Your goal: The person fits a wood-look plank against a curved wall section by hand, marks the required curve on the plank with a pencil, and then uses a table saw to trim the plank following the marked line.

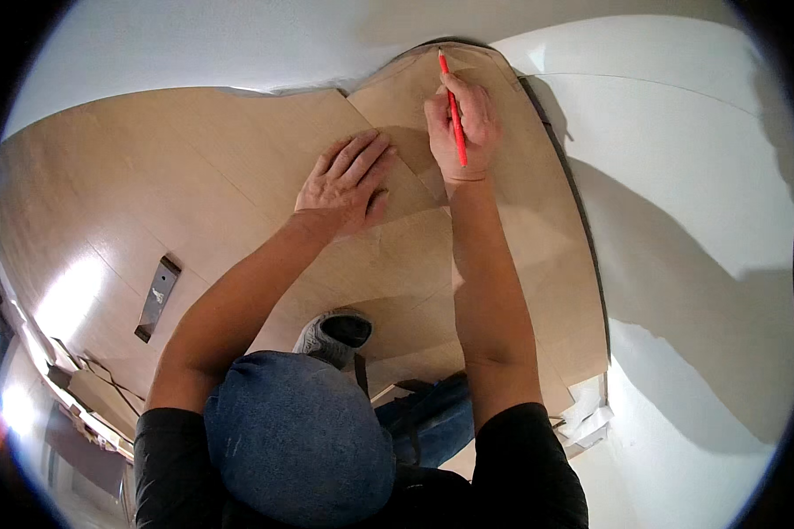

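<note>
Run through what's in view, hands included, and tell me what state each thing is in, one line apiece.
Left hand: palm down on the boards, fingers extended.
Right hand: closed around the pencil.
Pencil: held, tip pointing away from the person.
Boards: laid side by side, seams showing.
Metal bar: lying loose on the boards, not held.
Wall: partly in shadow.

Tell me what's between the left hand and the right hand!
Just tan floorboards show between the left hand and the right hand, in the head view.
</note>
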{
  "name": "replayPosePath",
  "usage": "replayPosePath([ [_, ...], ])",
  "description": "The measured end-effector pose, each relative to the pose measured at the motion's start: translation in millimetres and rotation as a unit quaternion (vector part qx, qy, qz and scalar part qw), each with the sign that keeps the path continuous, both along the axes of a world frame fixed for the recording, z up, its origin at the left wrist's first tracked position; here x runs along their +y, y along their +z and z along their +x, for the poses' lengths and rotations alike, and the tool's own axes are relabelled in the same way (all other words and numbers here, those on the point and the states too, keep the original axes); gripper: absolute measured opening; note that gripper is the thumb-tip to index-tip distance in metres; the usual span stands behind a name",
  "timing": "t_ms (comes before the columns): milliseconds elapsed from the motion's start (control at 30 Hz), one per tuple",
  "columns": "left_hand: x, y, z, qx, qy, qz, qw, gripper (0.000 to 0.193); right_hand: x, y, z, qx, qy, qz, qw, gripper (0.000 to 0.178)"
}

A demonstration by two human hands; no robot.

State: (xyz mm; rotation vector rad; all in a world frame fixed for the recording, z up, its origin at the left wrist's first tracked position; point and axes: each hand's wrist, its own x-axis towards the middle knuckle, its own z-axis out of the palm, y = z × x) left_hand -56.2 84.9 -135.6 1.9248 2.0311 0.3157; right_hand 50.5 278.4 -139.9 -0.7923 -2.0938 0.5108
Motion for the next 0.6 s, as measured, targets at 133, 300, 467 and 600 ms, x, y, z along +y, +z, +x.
replayPosePath([
  [133,0.6,0.6,-1.7,0.001,-0.003,-0.011,1.000,0.067,2.6,1.8,0.2,-0.010,0.013,0.006,1.000,0.029],
  [300,0.2,-0.2,-0.7,-0.009,0.002,0.004,1.000,0.069,1.0,-1.7,-1.1,-0.006,-0.007,0.015,1.000,0.028],
  [467,1.7,2.5,-2.1,-0.017,0.001,0.002,1.000,0.068,0.9,-3.2,-1.1,0.007,-0.013,0.013,1.000,0.032],
  [600,0.5,0.4,-0.9,-0.017,0.005,0.007,1.000,0.068,0.9,-2.7,1.2,-0.012,0.007,0.026,1.000,0.033],
])
